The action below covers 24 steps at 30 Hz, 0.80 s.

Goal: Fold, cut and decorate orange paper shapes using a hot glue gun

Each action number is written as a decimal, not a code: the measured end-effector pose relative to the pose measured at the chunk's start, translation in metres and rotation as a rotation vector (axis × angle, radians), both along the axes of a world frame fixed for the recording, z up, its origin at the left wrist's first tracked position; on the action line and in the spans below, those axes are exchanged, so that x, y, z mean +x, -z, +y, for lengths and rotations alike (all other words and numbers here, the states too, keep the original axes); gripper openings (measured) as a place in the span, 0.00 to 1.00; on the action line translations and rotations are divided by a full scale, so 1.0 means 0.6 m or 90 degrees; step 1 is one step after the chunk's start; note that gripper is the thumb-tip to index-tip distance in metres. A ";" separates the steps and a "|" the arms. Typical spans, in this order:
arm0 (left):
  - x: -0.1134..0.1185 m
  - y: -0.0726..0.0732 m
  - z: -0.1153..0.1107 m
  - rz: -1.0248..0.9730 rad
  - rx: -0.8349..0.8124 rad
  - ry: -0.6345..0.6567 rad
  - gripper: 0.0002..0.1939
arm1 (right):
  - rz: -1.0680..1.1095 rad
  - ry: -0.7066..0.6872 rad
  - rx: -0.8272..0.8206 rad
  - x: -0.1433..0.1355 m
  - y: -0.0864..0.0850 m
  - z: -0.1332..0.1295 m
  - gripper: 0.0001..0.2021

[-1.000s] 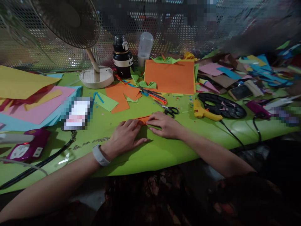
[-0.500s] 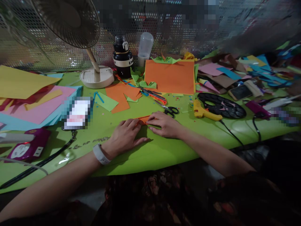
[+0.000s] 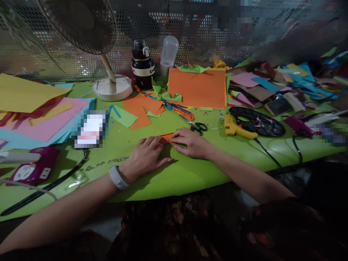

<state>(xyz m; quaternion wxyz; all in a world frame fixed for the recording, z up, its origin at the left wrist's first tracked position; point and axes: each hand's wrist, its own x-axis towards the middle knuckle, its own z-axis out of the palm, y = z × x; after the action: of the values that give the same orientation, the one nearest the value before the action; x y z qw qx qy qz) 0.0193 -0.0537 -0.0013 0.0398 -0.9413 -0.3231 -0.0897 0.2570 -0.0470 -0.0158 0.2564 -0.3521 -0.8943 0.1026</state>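
A narrow folded strip of orange paper (image 3: 166, 138) lies on the green tabletop between my hands. My left hand (image 3: 145, 156) rests palm down, its fingertips pressing the strip's left end, its thumb stretched out to the side. At the other end, my right hand (image 3: 190, 143) has its fingers closed on the paper's edge; the fingertips partly cover it. Just beyond my right hand lie black-handled scissors (image 3: 199, 127). Further back are a larger orange paper piece (image 3: 140, 110) and a light green paper piece (image 3: 125, 116).
A white fan (image 3: 112, 88), a black bottle (image 3: 143, 70) and an orange sheet (image 3: 197, 87) stand along the back. To the right are a yellow glue gun (image 3: 239, 130) with its cord and a black tray (image 3: 257, 121). A phone (image 3: 91, 128) and stacked coloured paper (image 3: 51, 123) lie left.
The view has shifted very slightly. Both hands keep nearly the same place on the orange strip.
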 end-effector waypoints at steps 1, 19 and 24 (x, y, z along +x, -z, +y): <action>0.000 0.001 0.000 0.003 0.003 0.001 0.35 | -0.002 0.000 0.001 0.000 0.000 0.000 0.13; 0.000 0.004 -0.001 0.016 -0.003 -0.008 0.39 | -0.026 -0.014 0.029 -0.002 -0.006 -0.002 0.15; 0.002 0.001 -0.002 0.012 -0.020 -0.018 0.39 | -0.034 -0.011 0.052 -0.003 -0.002 -0.001 0.14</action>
<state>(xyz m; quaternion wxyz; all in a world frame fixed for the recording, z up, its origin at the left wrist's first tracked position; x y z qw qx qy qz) 0.0202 -0.0548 -0.0017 0.0296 -0.9380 -0.3370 -0.0749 0.2551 -0.0477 -0.0144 0.2456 -0.3359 -0.9074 0.0584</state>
